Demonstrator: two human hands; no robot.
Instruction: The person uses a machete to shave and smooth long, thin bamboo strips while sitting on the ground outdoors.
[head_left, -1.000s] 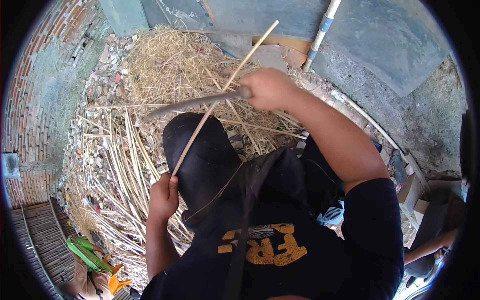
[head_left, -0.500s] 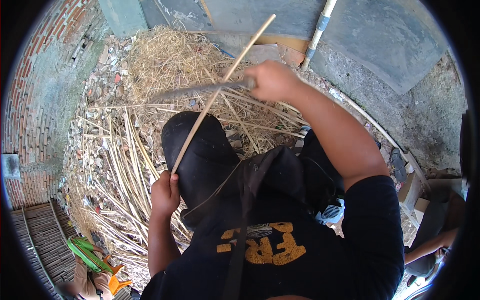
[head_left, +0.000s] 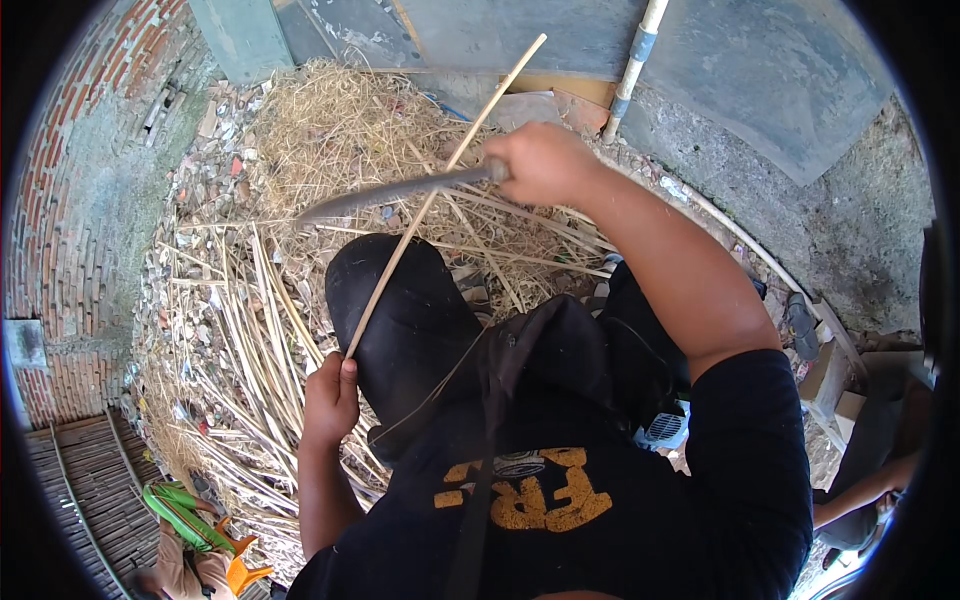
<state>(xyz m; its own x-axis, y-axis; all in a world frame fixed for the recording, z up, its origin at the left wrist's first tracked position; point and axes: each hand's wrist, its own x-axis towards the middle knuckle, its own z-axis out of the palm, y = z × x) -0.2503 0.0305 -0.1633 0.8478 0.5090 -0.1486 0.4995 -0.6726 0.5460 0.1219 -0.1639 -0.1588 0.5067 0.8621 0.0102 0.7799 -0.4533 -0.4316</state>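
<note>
Slender pale stick (head_left: 408, 244) slants across the person's left knee (head_left: 350, 285), its lower end in the left hand (head_left: 329, 398) and its upper end reaching out over the ground beyond. Left fingers are clamped around that lower end; right fingers are closed on the handle of a long dark knife (head_left: 375, 197), held by the right hand (head_left: 540, 163), whose blade crosses the stick above the knee. Whether the edge bites into it cannot be told. Judging by what lies about, the work looks well under way: a broad heap of curly, straw-coloured shavings (head_left: 330, 130) sits ahead, while this stick is in one piece and in hand. Many similar long strips (head_left: 262, 345) lie loosely fanned on the ground to the left; which are finished and which are left to do, their surfaces do not show. No bench carries any of this; the ground is stony rubble (head_left: 195, 185) strewn with bits of brick. A worn brick wall (head_left: 55, 230) rises at left, grey panels (head_left: 780, 90) and a white-and-blue pipe (head_left: 632, 75) stand ahead, and two other people appear at the lower corners, one beside a slatted surface (head_left: 85, 490).
</note>
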